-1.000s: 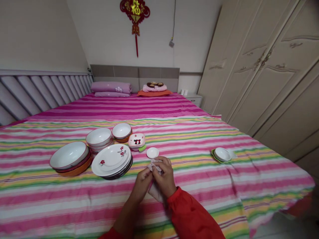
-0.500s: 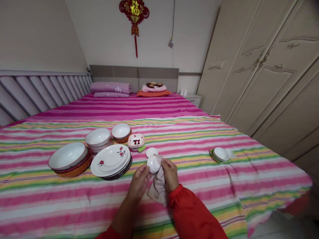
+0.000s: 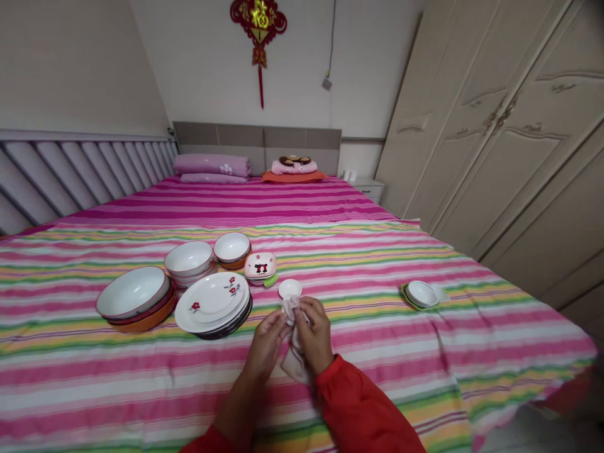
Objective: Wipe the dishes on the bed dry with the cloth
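Observation:
Closed at the fingertips, my left hand [image 3: 265, 343] grips a small white dish, now almost wholly hidden under the cloth. My right hand [image 3: 315, 332] is shut on a pale pinkish-grey cloth [image 3: 295, 360], bunched over the dish, its loose end hanging down between my wrists. Just beyond my fingers, another small white dish [image 3: 289, 289] lies on the striped sheet [image 3: 363, 352]. A stack of white plates with red flowers [image 3: 212, 302] stands left of my left hand. Behind it are small square patterned bowls [image 3: 260, 267] with a green piece at their edge.
Stacked bowls stand at the left: large ones [image 3: 134, 292], medium ones [image 3: 189, 258] and smaller ones [image 3: 232, 247]. To the right sits a pile of small white and green dishes [image 3: 421, 294]. Folded bedding [image 3: 212, 165] lies by the headboard; a wardrobe [image 3: 500, 138] lines the right side.
The cloth has moved up over the dish in my hands, covering its white face. My right hand has shifted slightly left, closer to my left. The view has turned slightly.

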Motion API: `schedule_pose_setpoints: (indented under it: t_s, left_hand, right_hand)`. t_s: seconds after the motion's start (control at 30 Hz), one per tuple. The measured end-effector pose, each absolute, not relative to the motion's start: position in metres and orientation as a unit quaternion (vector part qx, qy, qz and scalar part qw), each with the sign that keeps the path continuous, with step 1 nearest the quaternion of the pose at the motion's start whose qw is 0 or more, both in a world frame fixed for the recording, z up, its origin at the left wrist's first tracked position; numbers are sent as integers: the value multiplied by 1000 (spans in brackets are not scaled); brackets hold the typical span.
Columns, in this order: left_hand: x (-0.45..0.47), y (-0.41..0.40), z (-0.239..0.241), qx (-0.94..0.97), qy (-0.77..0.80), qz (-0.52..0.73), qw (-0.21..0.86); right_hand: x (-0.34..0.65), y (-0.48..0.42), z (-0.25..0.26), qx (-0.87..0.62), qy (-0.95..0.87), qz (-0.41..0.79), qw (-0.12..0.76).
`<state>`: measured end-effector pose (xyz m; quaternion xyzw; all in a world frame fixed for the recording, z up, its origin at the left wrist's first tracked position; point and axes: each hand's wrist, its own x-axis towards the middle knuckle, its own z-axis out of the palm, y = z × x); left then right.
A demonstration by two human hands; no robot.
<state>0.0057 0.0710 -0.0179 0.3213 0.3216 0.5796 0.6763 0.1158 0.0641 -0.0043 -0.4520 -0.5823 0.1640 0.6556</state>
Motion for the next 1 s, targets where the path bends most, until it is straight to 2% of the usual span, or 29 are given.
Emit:
schedule_pose_setpoints:
  t_s: [0.17, 0.37, 0.6, 0.73, 0.87, 1.0]
  left_hand:
    - [6, 71, -17, 298, 325, 586, 680]
    - [0, 75, -18, 277, 322, 607, 672]
    - [4, 72, -17, 294, 325, 586, 682]
    - [3, 74, -17, 264, 328, 616, 666]
    - [1, 74, -17, 311, 335, 597, 660]
    - [4, 68, -15, 423, 351, 523, 652]
  right_hand:
    - [126, 69, -5, -482, -576, 167, 638]
    - [116, 57, 1, -433, -644, 138, 615]
    - [123, 64, -5, -480, -606, 125, 621]
    - [119, 58, -1, -452, -635, 133, 613]
    - [111, 52, 4, -407, -676, 122, 603]
    - [116, 57, 4, -441, -660, 106, 599]
